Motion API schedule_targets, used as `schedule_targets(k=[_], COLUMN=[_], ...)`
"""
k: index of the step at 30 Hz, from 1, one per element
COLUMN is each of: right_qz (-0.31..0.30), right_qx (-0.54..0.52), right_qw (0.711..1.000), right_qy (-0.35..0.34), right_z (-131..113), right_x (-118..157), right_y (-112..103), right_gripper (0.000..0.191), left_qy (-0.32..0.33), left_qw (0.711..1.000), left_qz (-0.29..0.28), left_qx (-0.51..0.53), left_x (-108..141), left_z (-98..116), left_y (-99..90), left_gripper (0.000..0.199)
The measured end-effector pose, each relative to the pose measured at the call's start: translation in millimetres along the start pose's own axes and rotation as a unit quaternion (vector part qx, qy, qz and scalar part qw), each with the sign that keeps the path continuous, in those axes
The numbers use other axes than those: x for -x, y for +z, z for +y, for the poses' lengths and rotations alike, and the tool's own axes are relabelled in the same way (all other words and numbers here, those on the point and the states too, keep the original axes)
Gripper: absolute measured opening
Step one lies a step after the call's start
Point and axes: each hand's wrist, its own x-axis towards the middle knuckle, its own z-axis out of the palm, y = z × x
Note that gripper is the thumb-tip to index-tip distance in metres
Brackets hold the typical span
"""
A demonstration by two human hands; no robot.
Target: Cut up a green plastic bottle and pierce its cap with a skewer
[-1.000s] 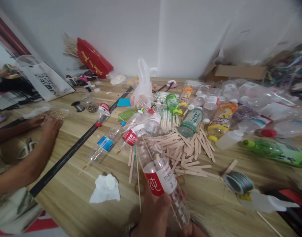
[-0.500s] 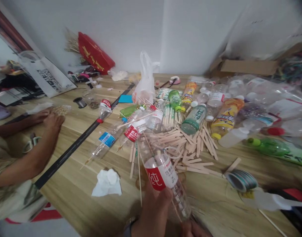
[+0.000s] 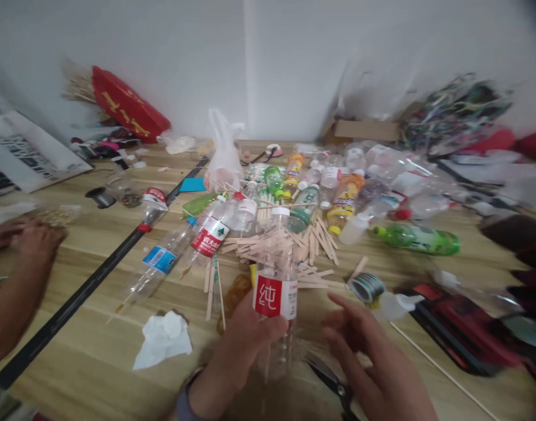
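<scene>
My left hand (image 3: 246, 342) is wrapped round a clear plastic bottle (image 3: 274, 298) with a red and white label, held upright with its white cap on top. A thin stick passes near the cap. To the right of the bottle, my right hand (image 3: 364, 351) has its fingers apart and holds nothing. Black scissors (image 3: 329, 377) lie on the table between the bottle and my right hand. Behind the bottle are scattered wooden sticks (image 3: 320, 240). Two clear bottles, one with a blue label (image 3: 160, 259) and one with a red label (image 3: 210, 235), lie to the left.
Many bottles (image 3: 347, 193) crowd the back right. A tape roll (image 3: 368, 287), a white squeeze bottle (image 3: 393, 305) and a red-black case (image 3: 465, 330) lie right. White tissue (image 3: 163, 339) is front left. Another person's hands (image 3: 33, 240) are at the far left.
The view has turned to the right. The bottle in my left hand now stands upright instead of tilted. My right hand has come up from the bottom edge, away from the bottle, with its fingers spread.
</scene>
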Motion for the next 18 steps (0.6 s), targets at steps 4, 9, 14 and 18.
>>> schedule_targets(k=[4,9,14,18], right_qz=[0.064,0.034,0.003,-0.015], right_qx=[0.032,0.030,-0.004,-0.016], right_qw=[0.988,0.992,0.993,0.997], right_qy=[-0.135,-0.120,-0.114,-0.079], right_z=[-23.7,-25.9,-16.3,-5.4], right_x=[-22.2,-12.7,-1.9,5.7], right_y=[-4.0,-5.8,-24.8,-38.9], right_gripper=[0.018,0.033,0.043,0.046], left_qy=[-0.045,-0.073,-0.095,-0.107], left_qw=[0.997,0.995,0.994,0.994], left_qz=[-0.057,-0.052,-0.048,-0.029], left_qx=[-0.031,-0.033,-0.019,0.009], left_x=[2.5,8.9,12.7,15.2], left_z=[13.2,21.4,27.0,29.5], left_y=[-4.3,-10.5,-18.6,-28.1], left_gripper=[0.056,0.053,0.054,0.050])
